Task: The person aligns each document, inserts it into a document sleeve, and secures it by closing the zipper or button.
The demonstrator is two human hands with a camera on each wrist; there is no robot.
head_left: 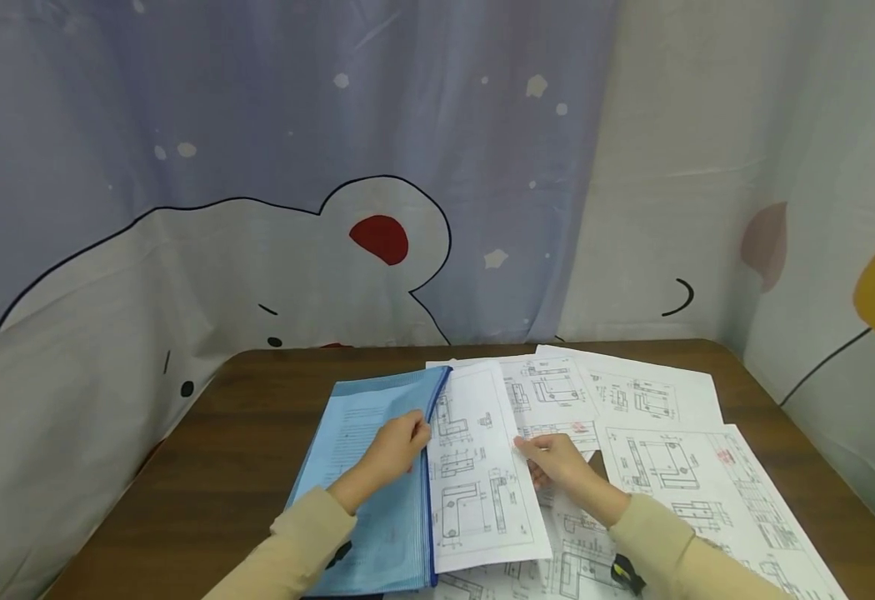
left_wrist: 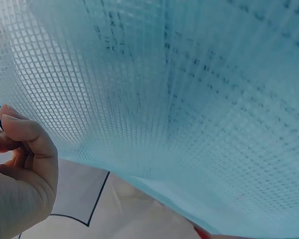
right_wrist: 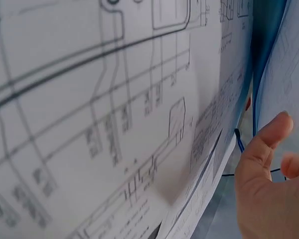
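Nearest to camera: both cream sleeves come in from the bottom edge, and I see my left hand [head_left: 396, 446] and right hand [head_left: 557, 462] over the paperwork.
Left hand: fingers curl on the open edge of the blue mesh pouch [head_left: 377, 483], pinching it by the dark blue zip side; the wrist view shows the thumb pressed to the mesh.
Right hand: it holds the right edge of the drawing sheet [head_left: 478, 467], thumb on top, fingers under.
Sheet position: its left margin lies at the pouch mouth, most of it outside and flat on the other papers.
Pouch contents: printed paper shows through the mesh, so I judge something is already inside.
Left to do: by my reading, this sheet is only starting in; loose drawings [head_left: 662, 450] are spread on the brown table [head_left: 242, 433] to the right.
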